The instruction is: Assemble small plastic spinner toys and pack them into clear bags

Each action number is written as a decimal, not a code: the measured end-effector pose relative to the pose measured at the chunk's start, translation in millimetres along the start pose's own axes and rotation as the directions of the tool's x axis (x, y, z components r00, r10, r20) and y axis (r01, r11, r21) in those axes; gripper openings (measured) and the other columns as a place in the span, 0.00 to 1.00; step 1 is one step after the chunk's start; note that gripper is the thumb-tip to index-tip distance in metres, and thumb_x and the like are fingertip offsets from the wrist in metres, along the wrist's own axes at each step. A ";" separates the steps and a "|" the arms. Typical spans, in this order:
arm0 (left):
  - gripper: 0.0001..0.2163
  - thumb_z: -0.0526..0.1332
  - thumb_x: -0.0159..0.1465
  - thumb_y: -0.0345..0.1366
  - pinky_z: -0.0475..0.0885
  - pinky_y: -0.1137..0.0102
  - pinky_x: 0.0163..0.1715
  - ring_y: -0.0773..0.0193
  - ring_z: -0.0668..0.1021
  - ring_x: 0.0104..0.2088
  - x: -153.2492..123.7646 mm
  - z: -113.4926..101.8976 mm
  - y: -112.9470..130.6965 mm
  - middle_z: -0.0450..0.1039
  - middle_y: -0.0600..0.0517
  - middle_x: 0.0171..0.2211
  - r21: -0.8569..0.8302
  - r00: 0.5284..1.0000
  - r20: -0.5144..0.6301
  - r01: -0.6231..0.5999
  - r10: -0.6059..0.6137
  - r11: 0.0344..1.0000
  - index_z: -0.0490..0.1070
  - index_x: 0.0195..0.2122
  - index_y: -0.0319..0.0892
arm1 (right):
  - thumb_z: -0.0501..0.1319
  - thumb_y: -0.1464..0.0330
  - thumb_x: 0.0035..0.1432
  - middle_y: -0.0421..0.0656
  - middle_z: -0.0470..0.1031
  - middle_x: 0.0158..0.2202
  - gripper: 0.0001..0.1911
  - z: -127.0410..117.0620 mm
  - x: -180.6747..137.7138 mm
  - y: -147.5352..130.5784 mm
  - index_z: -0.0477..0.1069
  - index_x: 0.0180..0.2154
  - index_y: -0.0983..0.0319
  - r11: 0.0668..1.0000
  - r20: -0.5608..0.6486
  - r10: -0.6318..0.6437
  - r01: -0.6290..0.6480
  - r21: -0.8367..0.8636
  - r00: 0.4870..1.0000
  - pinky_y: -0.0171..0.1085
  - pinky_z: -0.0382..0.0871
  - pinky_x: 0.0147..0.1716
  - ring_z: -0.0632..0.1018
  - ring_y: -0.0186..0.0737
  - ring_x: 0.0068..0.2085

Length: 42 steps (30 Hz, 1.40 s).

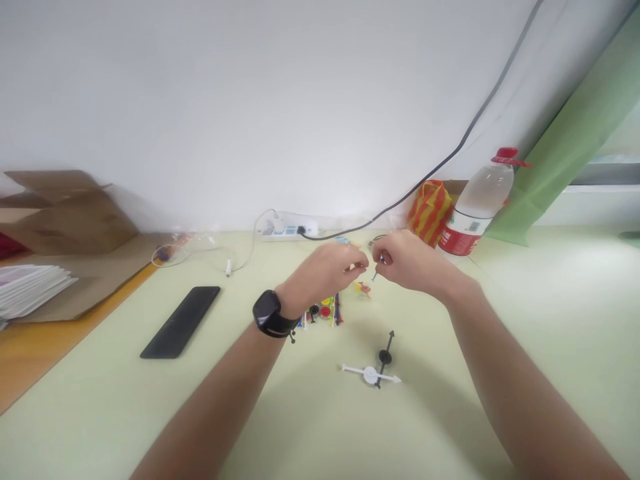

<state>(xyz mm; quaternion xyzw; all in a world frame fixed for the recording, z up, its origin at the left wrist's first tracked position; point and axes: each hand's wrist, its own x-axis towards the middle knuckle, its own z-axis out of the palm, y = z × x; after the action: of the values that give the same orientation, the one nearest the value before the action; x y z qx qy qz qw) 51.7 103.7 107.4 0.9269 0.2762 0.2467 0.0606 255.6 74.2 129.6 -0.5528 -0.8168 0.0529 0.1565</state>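
Note:
My right hand (407, 263) is closed in a pinch on a small thin pale piece (375, 275), whose lower end sticks out below the fingertips. Facing it, a short gap away, my left hand (335, 267) has its thumb and fingers curled together; what they hold, if anything, is too small to make out. Partly hidden beneath the left hand lie several coloured plastic spinner arrows (325, 312) in a cluster. Red and yellow pieces (363, 289) rest below the gap between my hands. Nearer to me, a white spinner arrow (370, 375) crosses the tail of a black spinner arrow (385, 357).
On the left are a black flat slab (181, 323), an open cardboard box (70, 213) and stacked papers (33, 290). A power strip (287, 229) with cables runs along the wall. Behind my right hand stand a striped bag (430, 212) and a large bottle (477, 203).

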 end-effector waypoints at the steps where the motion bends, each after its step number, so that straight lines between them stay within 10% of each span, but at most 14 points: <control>1: 0.10 0.57 0.69 0.30 0.67 0.67 0.36 0.61 0.78 0.34 -0.2 0.0 -0.2 0.80 0.52 0.34 0.006 1.000 0.000 0.003 -0.003 1.000 0.79 0.37 0.44 | 0.58 0.76 0.50 0.40 0.70 0.26 0.07 -1.5 -0.7 -0.3 0.65 0.23 0.60 1.000 0.008 0.006 -0.006 0.007 1.000 0.36 0.54 0.26 0.68 0.36 0.28; 24: 0.09 0.58 0.69 0.30 0.69 0.68 0.38 0.61 0.80 0.36 -0.5 -1.3 -2.4 0.82 0.52 0.37 -0.044 1.000 -0.019 0.001 -0.002 0.999 0.79 0.38 0.44 | 0.62 0.62 0.62 0.44 0.80 0.39 0.09 -14.0 -10.5 19.9 0.78 0.38 0.59 0.998 0.195 -0.058 0.050 0.043 0.979 0.37 0.65 0.33 0.78 0.44 0.38; 28: 0.08 0.62 0.69 0.37 0.70 0.66 0.42 0.62 0.78 0.38 -1.4 1.9 -2.1 0.80 0.49 0.44 -0.137 0.968 -0.245 0.019 -0.053 0.990 0.76 0.47 0.45 | 0.58 0.70 0.62 0.43 0.79 0.33 0.09 -21.3 -10.5 21.3 0.76 0.33 0.60 0.978 0.009 -0.137 0.134 0.162 0.991 0.37 0.67 0.34 0.77 0.42 0.36; 32: 0.33 0.70 0.62 0.49 0.71 0.64 0.49 0.56 0.75 0.54 -0.7 15.4 -4.4 0.66 0.41 0.62 -0.356 0.837 -0.466 0.118 -0.285 0.927 0.59 0.64 0.48 | 0.60 0.71 0.59 0.43 0.80 0.32 0.06 -31.2 -15.3 11.5 0.76 0.32 0.61 0.928 -0.171 -0.192 0.236 0.289 0.966 0.37 0.70 0.38 0.78 0.42 0.37; 37: 0.40 0.74 0.57 0.49 0.75 0.61 0.48 0.53 0.78 0.55 -4.5 44.4 -7.9 0.70 0.39 0.61 -0.823 0.954 0.002 0.172 -0.300 0.542 0.57 0.67 0.50 | 0.61 0.70 0.59 0.42 0.80 0.32 0.06 -36.1 -19.4 4.6 0.76 0.32 0.61 0.904 -0.229 -0.190 0.261 0.337 0.955 0.37 0.71 0.38 0.78 0.42 0.36; 42: 0.22 0.74 0.58 0.43 0.77 0.60 0.45 0.54 0.83 0.44 -30.5 63.2 12.2 0.81 0.41 0.44 -0.904 0.913 0.270 0.349 -0.306 0.245 0.74 0.50 0.39 | 0.62 0.68 0.61 0.44 0.80 0.39 0.06 -38.6 -21.2 1.4 0.76 0.39 0.60 0.903 -0.269 -0.176 0.264 0.340 0.947 0.38 0.71 0.36 0.78 0.41 0.35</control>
<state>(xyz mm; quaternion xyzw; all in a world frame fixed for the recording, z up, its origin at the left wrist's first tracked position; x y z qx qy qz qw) 66.5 78.5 42.4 0.6433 0.2665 0.3244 0.6402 276.2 51.9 161.5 -0.4191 -0.8254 0.1234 0.3576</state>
